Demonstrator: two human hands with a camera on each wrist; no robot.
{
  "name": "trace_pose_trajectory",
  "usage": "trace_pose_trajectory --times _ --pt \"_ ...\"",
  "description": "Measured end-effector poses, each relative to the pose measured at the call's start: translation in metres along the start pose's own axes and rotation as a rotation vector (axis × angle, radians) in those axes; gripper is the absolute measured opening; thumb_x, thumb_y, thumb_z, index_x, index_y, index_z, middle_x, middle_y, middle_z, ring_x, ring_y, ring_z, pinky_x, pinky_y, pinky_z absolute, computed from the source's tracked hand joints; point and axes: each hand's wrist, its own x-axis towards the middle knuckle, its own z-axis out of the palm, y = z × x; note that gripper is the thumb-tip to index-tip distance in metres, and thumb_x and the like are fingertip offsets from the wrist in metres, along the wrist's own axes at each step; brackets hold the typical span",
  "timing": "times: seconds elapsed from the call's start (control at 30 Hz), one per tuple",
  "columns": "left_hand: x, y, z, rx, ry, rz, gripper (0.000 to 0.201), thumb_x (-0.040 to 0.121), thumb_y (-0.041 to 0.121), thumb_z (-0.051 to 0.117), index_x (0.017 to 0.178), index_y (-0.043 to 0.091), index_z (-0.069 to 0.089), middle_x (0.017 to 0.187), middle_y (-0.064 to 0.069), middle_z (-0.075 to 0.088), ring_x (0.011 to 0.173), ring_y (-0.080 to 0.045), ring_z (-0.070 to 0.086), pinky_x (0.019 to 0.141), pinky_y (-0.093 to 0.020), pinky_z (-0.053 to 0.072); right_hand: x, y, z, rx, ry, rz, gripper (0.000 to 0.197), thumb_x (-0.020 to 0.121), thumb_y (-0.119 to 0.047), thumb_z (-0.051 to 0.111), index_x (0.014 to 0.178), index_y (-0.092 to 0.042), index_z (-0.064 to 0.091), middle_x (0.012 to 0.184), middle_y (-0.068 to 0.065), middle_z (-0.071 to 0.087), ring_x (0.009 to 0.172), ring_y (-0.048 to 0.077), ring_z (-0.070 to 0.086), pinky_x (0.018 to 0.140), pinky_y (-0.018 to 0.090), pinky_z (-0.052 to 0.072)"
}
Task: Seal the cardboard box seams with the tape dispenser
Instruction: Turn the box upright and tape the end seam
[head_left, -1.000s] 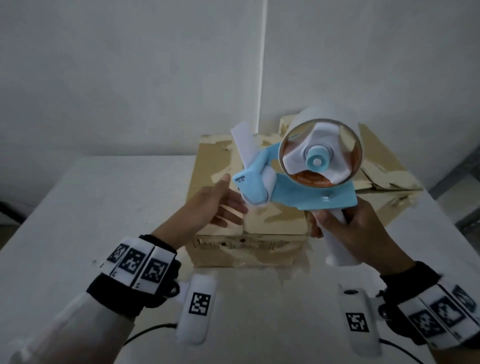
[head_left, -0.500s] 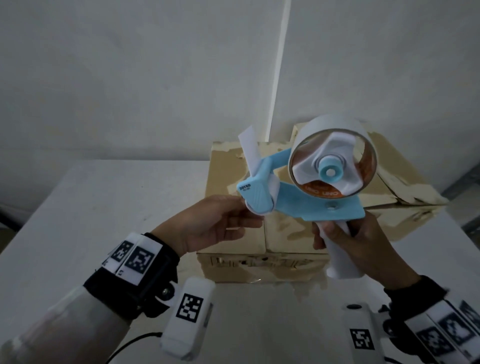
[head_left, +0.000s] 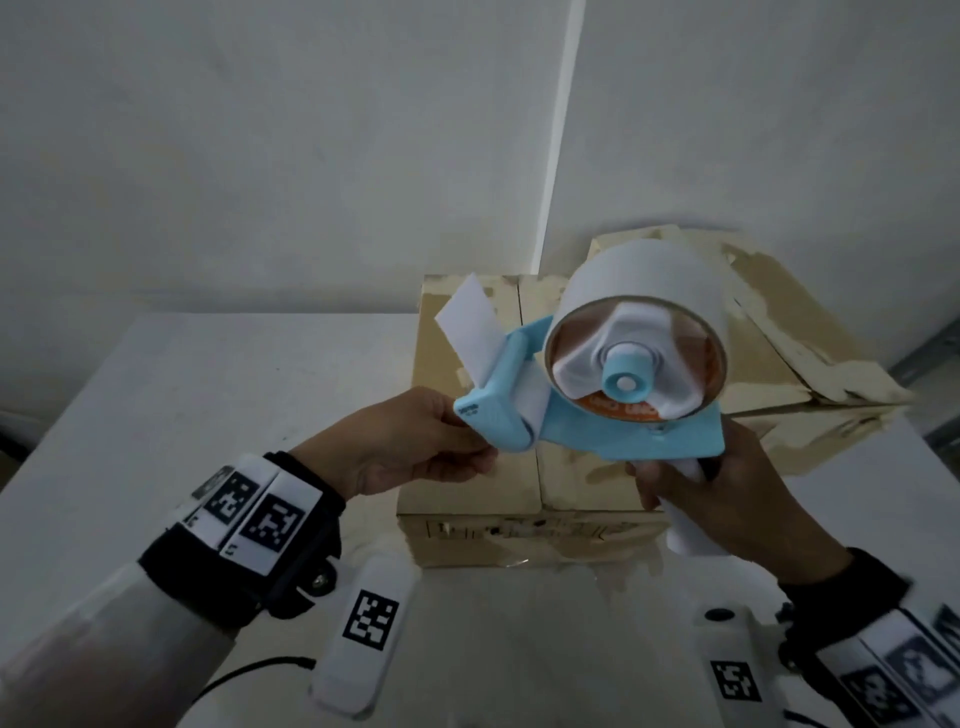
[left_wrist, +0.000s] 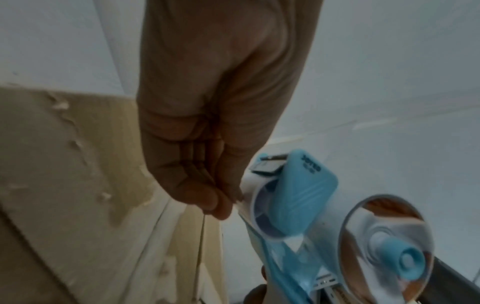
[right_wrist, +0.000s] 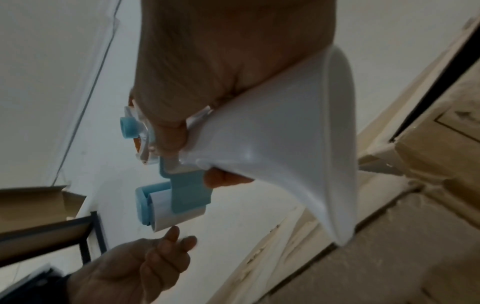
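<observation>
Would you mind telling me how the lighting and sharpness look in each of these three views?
Head view: dim, wide-angle bent wall seam, tape dispenser fairly sharp; left wrist view: soft, left hand blurred close up; right wrist view: glare on the white handle, cardboard box smeared.

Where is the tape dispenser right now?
Head view, centre-right: the tape dispenser is held above the cardboard box by the right hand.

White desk (head_left: 208, 415) set against pale walls (head_left: 260, 156), second worn cardboard box (head_left: 779, 332) seen at the far right, dark metal frame (right_wrist: 88, 236) seen beside a wall.
</observation>
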Motion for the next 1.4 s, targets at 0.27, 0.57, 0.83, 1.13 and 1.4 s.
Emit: trace_pose_trajectory --times 0.27,0.57,0.83,1.13,1.4 --pt "-0.013 -0.014 0.004 0.073 0.133 0.010 0.020 0.089 -0.005 0.049 0.076 0.007 0.058 0.073 -0.011 0.059 0.044 -0.005 0.059 0.046 -0.013 0.051 0.000 -0.007 0.006 -0.056 -0.146 -0.045 0.025 0.055 -0.030 0.074 0.070 -0.048 0.067 0.064 -0.031 0.066 0.063 -0.011 0.063 0.055 0.002 0.044" --pt "-0.026 -0.033 -0.008 0.140 0.187 -0.008 0.009 0.083 -0.003 0.058 0.090 0.003 0.061 0.081 -0.011 0.063 0.056 -0.006 0.064 0.053 -0.015 0.054 0.003 -0.002 0.000 -0.145 -0.307 0.037 0.043 0.056 -0.045 0.077 0.097 -0.048 0.062 0.093 -0.027 0.069 0.088 -0.004 0.064 0.072 0.007 0.048" --pt "-0.028 -0.049 -0.035 0.187 0.263 -0.030 0.011 0.081 0.011 0.064 0.081 0.001 0.066 0.065 -0.005 0.068 0.051 -0.002 0.063 0.053 -0.012 0.052 0.005 0.005 -0.028 -0.182 -0.262 0.185 0.036 0.050 -0.031 0.087 0.078 -0.033 0.066 0.068 -0.022 0.071 0.061 -0.007 0.064 0.050 0.008 0.047" --pt "-0.029 -0.065 -0.044 0.160 0.315 -0.016 0.016 0.086 0.017 0.059 0.076 0.008 0.067 0.057 0.004 0.069 0.052 -0.001 0.063 0.054 -0.012 0.052 0.003 0.009 -0.017 -0.249 -0.272 0.220 0.042 0.048 -0.049 0.082 0.086 -0.037 0.068 0.088 -0.021 0.071 0.075 -0.005 0.065 0.061 0.010 0.051" --pt "-0.027 -0.073 -0.047 0.165 0.325 -0.026 0.017 0.087 0.020 0.058 0.079 0.008 0.067 0.059 0.004 0.068 0.052 0.000 0.062 0.053 -0.012 0.052 0.001 0.009 -0.009 -0.308 -0.312 0.157 0.049 0.058 -0.005 0.081 0.087 -0.038 0.058 0.076 -0.036 0.066 0.073 -0.014 0.061 0.060 0.001 0.044"
